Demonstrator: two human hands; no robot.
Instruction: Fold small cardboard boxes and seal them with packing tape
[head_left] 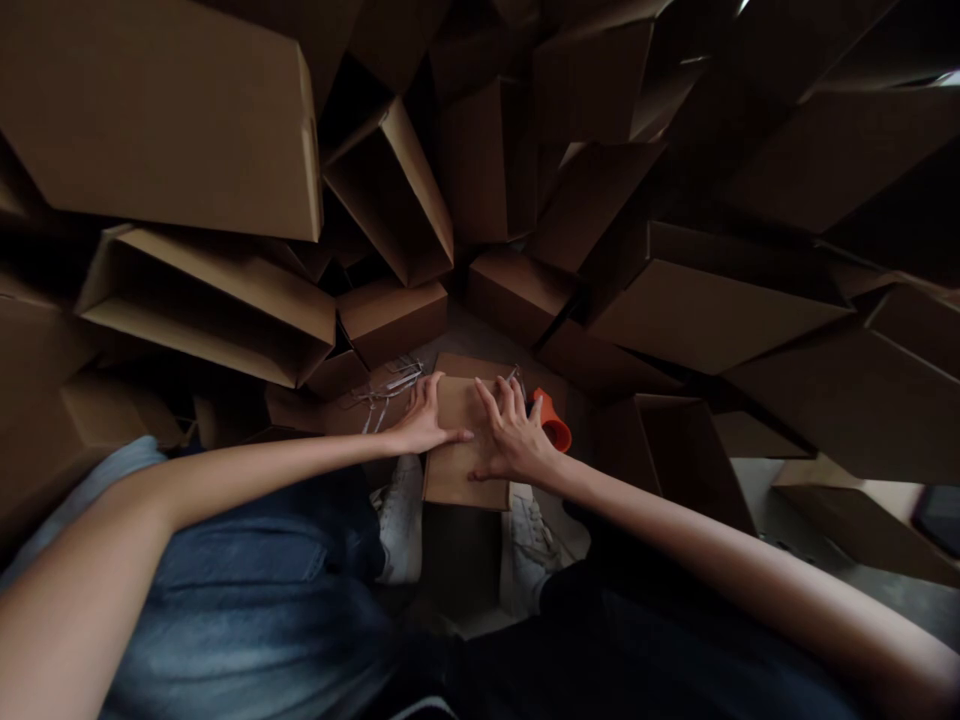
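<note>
A small flat cardboard box [454, 470] lies on the floor between my shoes. My left hand [424, 420] grips its left edge, with the thumb on the top face and the fingers along the side. Across the right part of the top, my right hand [517, 435] rests with its fingers spread. Another piece of cardboard [465, 366] shows just beyond the box. Right beside my right hand is an orange ring-shaped plastic thing [553, 425]; its kind is not clear. Thin pale strips [394, 380] lie to the left of my left hand.
Cardboard boxes are piled close around me on the far side and both flanks. An open box [217, 300] lies on its side at the left, and a large one [165, 120] stands above it. My white shoes [401, 525] flank the work spot.
</note>
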